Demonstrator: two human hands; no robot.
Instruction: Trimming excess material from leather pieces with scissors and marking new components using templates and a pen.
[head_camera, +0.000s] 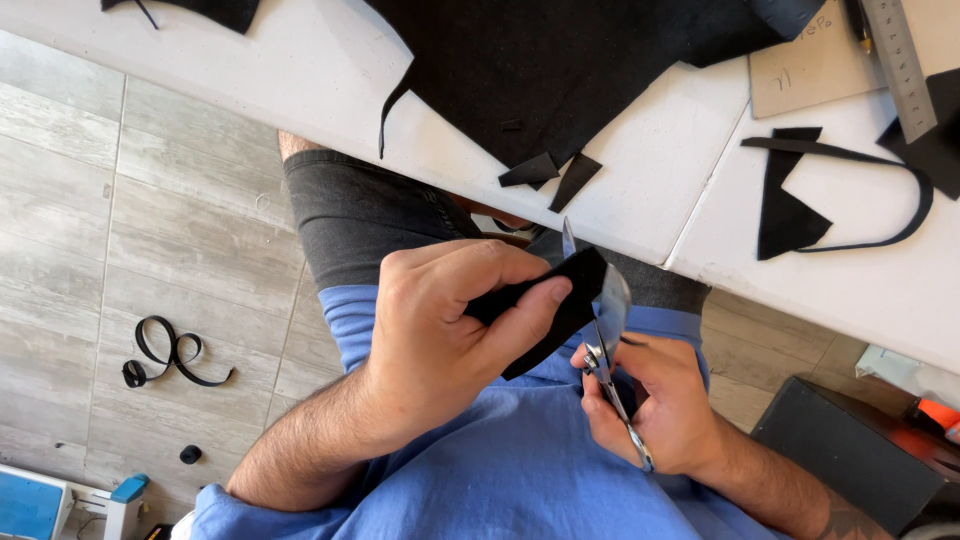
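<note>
Black fabric piece (545, 305), over the lap, just off the table's near edge (600, 225). Pinched tight in left hand (450, 330). Looks soft, light, floppy; best held close to the cut. Scissors (605, 340) gripped in right hand (665, 405), blades open on it. Black scraps (550, 175) near table edge.

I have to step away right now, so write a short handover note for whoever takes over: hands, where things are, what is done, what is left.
Left hand: pinching a small black fabric piece above the lap, thumb on top.
Right hand: gripping scissors, blades open around the piece's edge.
On the white table: large black fabric sheet, small offcuts, a cut piece with a long strip, metal ruler, cardboard template.
On the floor: curled black strip.
Done: several pieces cut.
Left: the cut on the held piece looks unfinished.
</note>
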